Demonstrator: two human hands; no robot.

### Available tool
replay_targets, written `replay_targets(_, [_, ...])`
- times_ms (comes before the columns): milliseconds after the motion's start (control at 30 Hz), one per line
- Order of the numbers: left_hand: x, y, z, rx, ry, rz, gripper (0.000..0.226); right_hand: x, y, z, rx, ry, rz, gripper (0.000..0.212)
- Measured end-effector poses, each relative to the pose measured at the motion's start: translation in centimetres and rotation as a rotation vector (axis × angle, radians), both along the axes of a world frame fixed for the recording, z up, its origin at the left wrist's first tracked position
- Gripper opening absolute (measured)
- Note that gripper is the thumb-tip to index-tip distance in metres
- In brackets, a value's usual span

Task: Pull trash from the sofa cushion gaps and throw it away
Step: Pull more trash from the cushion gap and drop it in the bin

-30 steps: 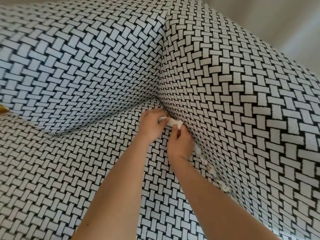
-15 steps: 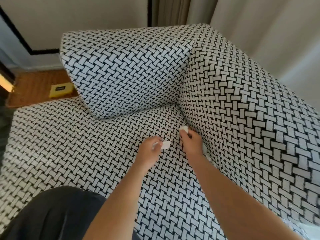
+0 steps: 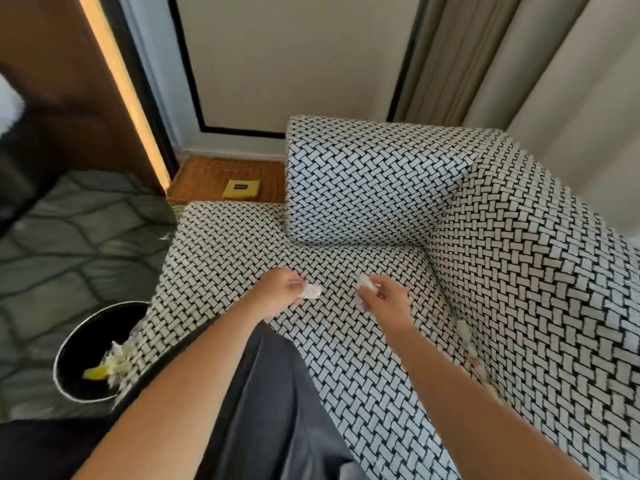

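Above the sofa seat (image 3: 346, 358), the left hand (image 3: 282, 289) pinches a white scrap (image 3: 312, 292) and the right hand (image 3: 386, 301) grips a crumpled scrap (image 3: 364, 281), the two apart. More litter (image 3: 463, 329) lines the seat's right-hand gap (blurred). The black bin (image 3: 86, 336) stands open-topped just off the seat's left edge.

Both bare forearms stretch forward side by side, a gap between them. The left hand (image 3: 280, 289) curls its fingers and pinches a small white scrap (image 3: 311, 291) at the fingertips. The right hand (image 3: 386, 301) (knuckles up, wrist a little bent) pinches a crumpled white bit (image 3: 364, 283) between thumb and fingers.
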State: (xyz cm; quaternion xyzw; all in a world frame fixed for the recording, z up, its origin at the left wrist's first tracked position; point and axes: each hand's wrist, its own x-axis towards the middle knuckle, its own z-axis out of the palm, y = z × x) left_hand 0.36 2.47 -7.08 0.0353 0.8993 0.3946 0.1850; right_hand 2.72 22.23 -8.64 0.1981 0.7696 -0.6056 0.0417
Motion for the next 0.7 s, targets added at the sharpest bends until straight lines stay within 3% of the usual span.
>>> replay_targets(233, [1.8, -10.9, 1.2, 0.041, -0.015, 0.262, 0.023, -1.7, -10.2, 2.8, 0.119, 0.035, 0.373, 0.012])
replay_targets(367, [3.6, -16.3, 0.8, 0.03, -0.028, 0.353, 0.034, -3.2, -16.3, 4.0, 0.207, 0.014, 0.575, 0.029])
replay_targets(533, [5.5, -22.3, -1.1, -0.01, -0.039, 0.495, 0.026, -4.1, -24.7, 4.0, 0.269, -0.086, 0.766, 0.043])
replay_targets(700, [7.0, -27.0, -3.8, -0.063, -0.078, 0.669, 0.023, -3.7, -31.4, 1.5, 0.305, -0.2, 0.814, 0.029])
